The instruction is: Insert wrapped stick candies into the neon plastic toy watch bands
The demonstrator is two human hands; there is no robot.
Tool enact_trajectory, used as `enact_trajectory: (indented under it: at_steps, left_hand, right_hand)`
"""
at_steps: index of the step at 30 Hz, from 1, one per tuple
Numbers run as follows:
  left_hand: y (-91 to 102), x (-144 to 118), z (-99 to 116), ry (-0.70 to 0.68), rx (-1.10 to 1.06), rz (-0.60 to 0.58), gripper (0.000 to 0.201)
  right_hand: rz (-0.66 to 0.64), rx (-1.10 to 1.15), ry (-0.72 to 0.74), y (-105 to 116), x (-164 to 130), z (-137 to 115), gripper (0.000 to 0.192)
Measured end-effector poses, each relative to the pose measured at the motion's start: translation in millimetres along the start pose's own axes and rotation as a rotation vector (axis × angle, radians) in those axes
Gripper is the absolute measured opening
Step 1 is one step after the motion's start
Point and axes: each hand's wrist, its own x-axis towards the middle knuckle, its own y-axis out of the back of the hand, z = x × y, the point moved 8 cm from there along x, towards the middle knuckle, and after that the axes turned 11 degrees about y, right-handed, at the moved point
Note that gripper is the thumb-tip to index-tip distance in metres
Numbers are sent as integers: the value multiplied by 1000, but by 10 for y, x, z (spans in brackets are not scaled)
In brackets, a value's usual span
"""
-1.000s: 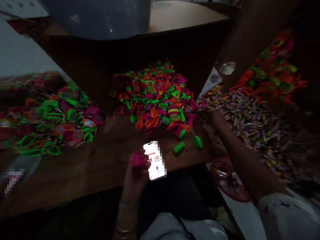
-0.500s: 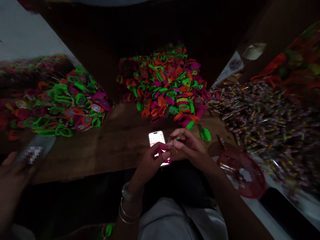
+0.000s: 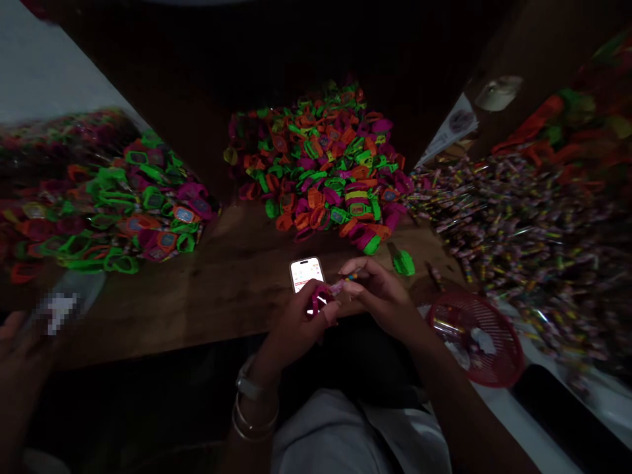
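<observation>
Between its thumb and fingers, my left hand (image 3: 296, 322) grips a pink toy watch (image 3: 318, 297), closed around its strap. Just to the right, my right hand (image 3: 382, 289) pinches a thin clear wrapped stick (image 3: 349, 279) with small coloured beads or candies inside. The stick's near end meets the pink watch; whether it is inside the strap I cannot tell. A lit phone (image 3: 305, 268) lies on the wooden table (image 3: 222, 289), partly covered by my left hand. A green toy watch piece (image 3: 403, 263) lies beyond my right hand.
Toy watches are heaped at the back centre (image 3: 320, 164) and left (image 3: 143, 210). Many wrapped sticks form a pile (image 3: 518, 230) at right. A red plastic basket (image 3: 513, 359) holds wrappers near my right forearm. Another person's hand (image 3: 24, 349) is at far left.
My hands stay close together on the pink watch and wrapped stick; my left fingers have shifted slightly. The view has moved a little, and the other person's hand is slightly further left.
</observation>
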Motion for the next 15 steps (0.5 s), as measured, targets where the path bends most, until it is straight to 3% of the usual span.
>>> enact_trajectory:
  at_steps: [8,15]
  left_hand:
    - [198,64,73,-147,247,328,30]
    - [161,80,-60,-107,174,333,39]
  right_hand:
    - [96,-72,-12,-3,-6,147,13]
    - [79,145,-226,-144,2,516,27]
